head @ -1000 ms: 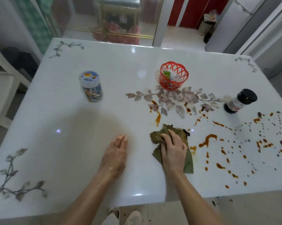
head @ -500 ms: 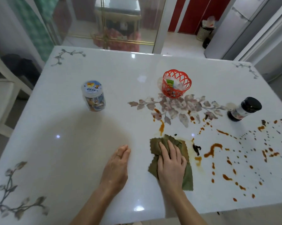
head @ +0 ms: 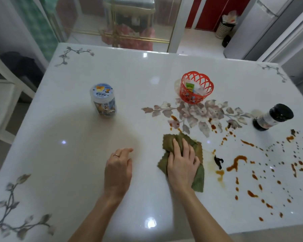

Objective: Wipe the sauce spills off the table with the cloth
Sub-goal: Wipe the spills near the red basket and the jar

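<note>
An olive-green cloth [head: 198, 182] lies crumpled on the white glossy table [head: 73, 154], and my right hand [head: 182, 165] presses flat on top of it. Orange-brown sauce spills [head: 236, 163] spread to the right of the cloth as streaks and many small drops, with a smeared patch [head: 219, 173] and a dark bit [head: 218, 161] just beside it. More sauce marks the flower print [head: 173, 119] above the cloth. My left hand [head: 118, 170] rests palm down on the table left of the cloth, fingers loosely curled, holding nothing.
A red plastic basket [head: 196, 88] with small packets stands behind the cloth. A dark-capped sauce bottle [head: 273, 117] stands at the right. A clear jar with a printed lid [head: 103, 100] stands at the left. A white chair [head: 0, 102] is beside the table's left edge.
My right hand has slid the cloth a little left and back, leaving a smeared patch where sauce was. My left hand stays planted on the table, its fingers now slightly curled.
</note>
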`<state>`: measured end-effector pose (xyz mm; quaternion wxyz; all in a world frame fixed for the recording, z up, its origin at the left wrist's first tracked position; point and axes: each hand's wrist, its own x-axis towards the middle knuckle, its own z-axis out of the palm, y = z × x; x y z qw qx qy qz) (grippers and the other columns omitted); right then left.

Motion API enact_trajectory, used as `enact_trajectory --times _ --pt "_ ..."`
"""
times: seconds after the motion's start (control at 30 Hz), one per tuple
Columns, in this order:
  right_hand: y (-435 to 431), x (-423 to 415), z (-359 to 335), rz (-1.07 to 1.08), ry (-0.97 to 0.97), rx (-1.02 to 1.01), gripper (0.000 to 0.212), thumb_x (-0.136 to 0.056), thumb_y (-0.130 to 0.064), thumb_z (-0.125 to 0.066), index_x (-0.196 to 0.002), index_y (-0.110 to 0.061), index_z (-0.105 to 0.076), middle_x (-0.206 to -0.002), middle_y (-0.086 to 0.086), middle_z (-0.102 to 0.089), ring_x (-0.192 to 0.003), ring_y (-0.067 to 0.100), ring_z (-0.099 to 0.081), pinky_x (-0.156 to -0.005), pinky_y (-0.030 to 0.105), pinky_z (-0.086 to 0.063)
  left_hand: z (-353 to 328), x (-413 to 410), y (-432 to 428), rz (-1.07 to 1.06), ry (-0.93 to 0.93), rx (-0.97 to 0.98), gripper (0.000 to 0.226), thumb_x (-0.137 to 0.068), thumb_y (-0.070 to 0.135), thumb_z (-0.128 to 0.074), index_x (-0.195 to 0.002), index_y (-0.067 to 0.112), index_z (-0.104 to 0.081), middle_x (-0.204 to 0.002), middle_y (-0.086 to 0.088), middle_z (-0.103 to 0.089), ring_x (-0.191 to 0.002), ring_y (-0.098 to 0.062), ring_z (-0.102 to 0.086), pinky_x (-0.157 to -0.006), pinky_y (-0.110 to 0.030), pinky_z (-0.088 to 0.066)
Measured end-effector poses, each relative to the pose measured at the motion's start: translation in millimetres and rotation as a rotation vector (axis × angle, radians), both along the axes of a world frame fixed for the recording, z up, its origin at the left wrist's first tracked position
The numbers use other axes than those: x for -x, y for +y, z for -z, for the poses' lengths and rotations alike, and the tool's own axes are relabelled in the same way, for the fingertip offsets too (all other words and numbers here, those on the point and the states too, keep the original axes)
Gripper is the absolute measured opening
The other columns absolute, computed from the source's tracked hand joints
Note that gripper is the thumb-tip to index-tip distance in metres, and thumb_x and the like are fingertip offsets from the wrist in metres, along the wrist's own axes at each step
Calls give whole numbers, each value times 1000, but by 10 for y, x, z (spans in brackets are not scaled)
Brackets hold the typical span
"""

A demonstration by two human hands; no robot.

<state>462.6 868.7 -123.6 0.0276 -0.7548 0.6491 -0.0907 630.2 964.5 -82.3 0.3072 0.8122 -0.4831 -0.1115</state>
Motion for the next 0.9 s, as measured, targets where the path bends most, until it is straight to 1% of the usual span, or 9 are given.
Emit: enact_trajectory --times 0.07,0.17,0.27,0.37,0.47,0.57,0.7,0.8,0.9 --pt "219 -101 -17 38 3 15 55 -91 -40 -38 -141 -27 -54 -148 6 -49 -131 30 -44 -98 51 -38 11 -53 -9 -16 2 1 38 -68 -8 -69 -103 8 -66 -94 -11 -67 -84 -33 -63 -74 -38 -52" --pt "475 -361 -22 -156 22 11 57 -90 -43 -37 -143 -29 -51 -150 4 -46 -132 32 -43 -100 52 -38 3 -17 -76 -14 0 -20 38 -69 -6 -71 -104 8 -66 -95 -10 -67 -83 -30 -63 -74 -39 -54" --pt "177 -481 -17 -295 34 24 53 -92 -41 -40 -142 -31 -50 -149 2 -47 -133 29 -44 -100 50 -39 -24 34 -199 22 -17 -29 38 -74 -2 -70 -110 8 -64 -101 -9 -66 -89 -26 -62 -77 -39 -55" --pt "-140 -459 -2 -159 42 -5 52 -93 -39 -43 -144 -31 -48 -150 2 -45 -134 27 -41 -101 48 -35 -6 14 -311 31 -37 -42 41 -74 -2 -68 -114 6 -63 -106 -10 -65 -93 -28 -61 -81 -38 -54" --pt "-51 -559 -35 -21 -8 -11 54 -90 -38 -43 -142 -27 -52 -148 5 -47 -132 30 -43 -100 51 -38 15 -46 -388 30 -51 -64 44 -73 -4 -68 -116 3 -61 -109 -12 -65 -94 -30 -61 -82 -38 -54" --pt "117 -748 -53 -135 2 -22 56 -89 -41 -37 -140 -27 -54 -148 7 -48 -129 34 -46 -97 54 -41 28 -99 -492 26 -57 -77 44 -74 -6 -66 -117 1 -60 -111 -14 -64 -97 -31 -61 -83 -38 -53" --pt "-278 -1028 -31 -276 18 -19 54 -91 -43 -35 -140 -30 -54 -148 5 -48 -129 35 -46 -95 52 -40 18 -147 -635 3 -48 -61 38 -79 -3 -60 -116 4 -60 -113 -13 -62 -99 -30 -59 -84 -37 -51" --pt "-657 -1100 -48 -215 20 -44 52 -91 -43 -42 -141 -30 -52 -149 5 -47 -130 34 -45 -94 51 -38 53 -198 -685 13 -100 -77 40 -78 -6 -57 -117 3 -59 -113 -14 -62 -100 -30 -58 -85 -36 -51" --pt "-651 -1050 -59 -203 19 -8 51 -90 -42 -45 -140 -31 -54 -149 5 -48 -127 36 -46 -93 51 -41 69 -199 -667 -2 -121 -81 43 -73 -10 -57 -113 4 -61 -108 -12 -64 -95 -29 -60 -77 -35 -53"
